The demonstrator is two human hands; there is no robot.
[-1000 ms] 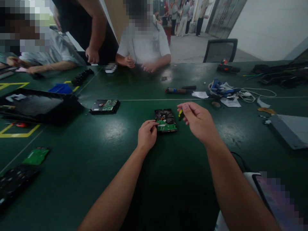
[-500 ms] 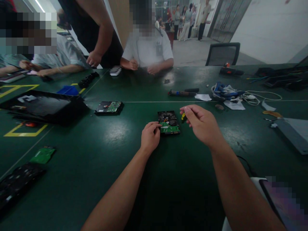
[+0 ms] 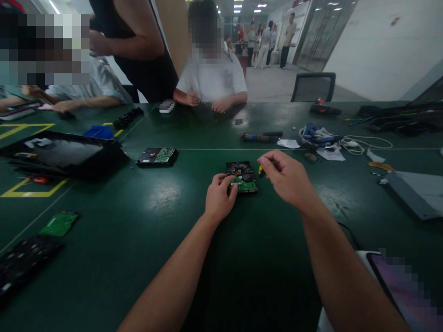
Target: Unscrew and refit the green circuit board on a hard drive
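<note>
At a green table point(image 3: 148, 240), a person bends both bare hands to a hard drive point(image 3: 240, 168) that lies flat between them, its green circuit board point(image 3: 248, 186) facing up on the side nearest the wearer. The left hand point(image 3: 220, 199) rests at the drive's left edge, thumb and forefinger a little apart and laid on the board's corner; whether they actually pinch it, an onlooker cannot tell. Just beyond the drive's right edge, the right hand point(image 3: 287, 179) is raised, thumb and fingertips closed together on a small yellow-and-black piece point(image 3: 260, 170), much of it hidden by the fingers.

Left of the left hand and farther off sits a second hard drive point(image 3: 157, 157), with a black tray point(image 3: 104, 157) beyond it to the left. Nearer the wearer, well to the left of the same hand, a loose green board point(image 3: 59, 224) lies beside a dark, bulky part point(image 3: 27, 258).

Past the right hand are a dark rod with a blue band point(image 3: 254, 138), a white paper scrap point(image 3: 288, 144) and a blue-and-white bundle point(image 3: 318, 136) trailing a pale cord point(image 3: 377, 139). To its right lies a grey slab point(image 3: 411, 189). Across the table, facing the hands, sits a co-worker in a white shirt point(image 3: 214, 80), forearms on the tabletop
</note>
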